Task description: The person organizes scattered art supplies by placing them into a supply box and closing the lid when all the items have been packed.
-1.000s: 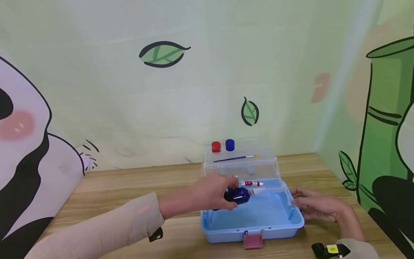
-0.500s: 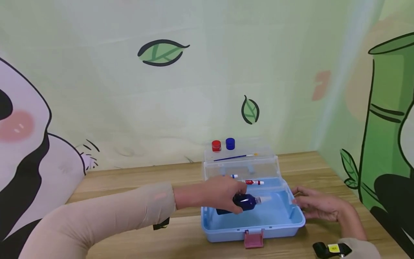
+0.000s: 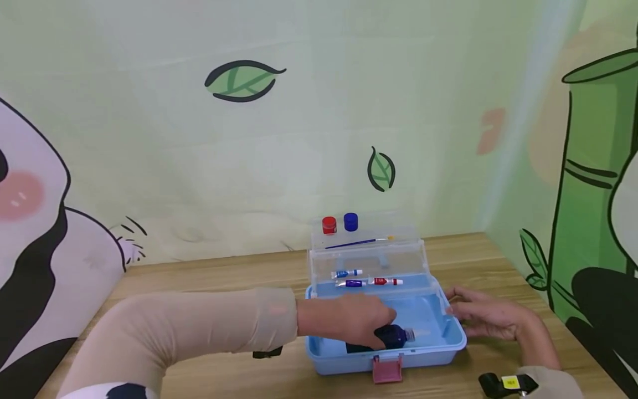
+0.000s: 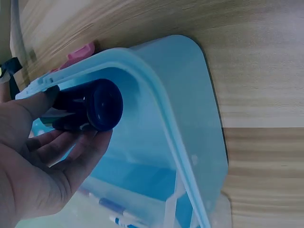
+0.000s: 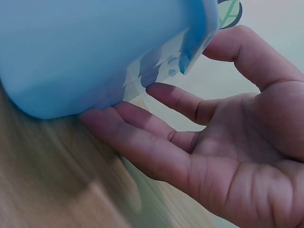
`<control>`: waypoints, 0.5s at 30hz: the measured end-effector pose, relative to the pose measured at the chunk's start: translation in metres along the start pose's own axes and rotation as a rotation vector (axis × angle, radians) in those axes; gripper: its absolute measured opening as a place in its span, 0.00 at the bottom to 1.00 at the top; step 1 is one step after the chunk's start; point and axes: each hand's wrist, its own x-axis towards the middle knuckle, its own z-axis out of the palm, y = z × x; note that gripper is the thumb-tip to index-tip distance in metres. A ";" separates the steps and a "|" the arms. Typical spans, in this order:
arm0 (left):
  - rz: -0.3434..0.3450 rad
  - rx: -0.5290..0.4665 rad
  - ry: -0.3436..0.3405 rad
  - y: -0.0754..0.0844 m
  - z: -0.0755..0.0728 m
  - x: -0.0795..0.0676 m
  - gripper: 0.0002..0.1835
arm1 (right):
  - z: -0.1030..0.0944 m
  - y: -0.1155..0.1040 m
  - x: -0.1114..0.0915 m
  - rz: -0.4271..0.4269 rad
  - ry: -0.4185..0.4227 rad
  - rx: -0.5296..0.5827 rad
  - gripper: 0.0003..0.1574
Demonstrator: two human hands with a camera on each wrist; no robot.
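In the head view my left hand (image 3: pixel 360 320) grips a dark blue squeeze bottle (image 3: pixel 396 336) with a pale pointed nozzle. The bottle lies nearly level, low over the front of the light blue box (image 3: pixel 344 364), nozzle to the right. Thumb on one side, fingers on the other: so the left wrist view shows the bottle (image 4: pixel 105 105), its round base towards the camera. Whether it touches the box floor I cannot tell. At the box's right side is my right hand (image 3: pixel 490 318); in the right wrist view its nearly straight fingers (image 5: pixel 142 147) touch the wall.
A clear lid (image 3: pixel 369 257) stands raised behind the box. Blue (image 3: pixel 346 274), purple (image 3: pixel 353 284) and red paint tubes (image 3: pixel 385 281) lie at the back. Beyond them are a paintbrush (image 3: pixel 359 243), a red jar (image 3: pixel 329 225) and a blue jar (image 3: pixel 351 221). A pink latch (image 3: pixel 387 369) hangs in front.
My left hand has moved right and towards the box's front, lowering the bottle. The blue and purple tubes behind it have come into full view. My right hand stays by the box.
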 end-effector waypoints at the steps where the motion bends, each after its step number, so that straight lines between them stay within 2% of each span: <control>1: 0.002 0.012 0.006 0.000 0.003 0.003 0.15 | 0.000 0.000 0.000 0.001 0.001 -0.003 0.33; 6: 0.018 0.039 0.011 -0.017 0.031 0.031 0.12 | -0.001 0.000 -0.002 0.005 0.010 -0.017 0.32; 9: 0.011 0.025 0.011 -0.025 0.043 0.044 0.11 | 0.000 0.000 -0.001 0.006 0.013 -0.019 0.32; 13: 0.014 0.015 0.031 -0.027 0.047 0.046 0.10 | -0.001 0.001 0.002 0.006 0.016 -0.020 0.32; 15: 0.013 0.029 0.046 -0.021 0.043 0.039 0.09 | -0.001 0.002 0.003 0.009 0.017 -0.018 0.32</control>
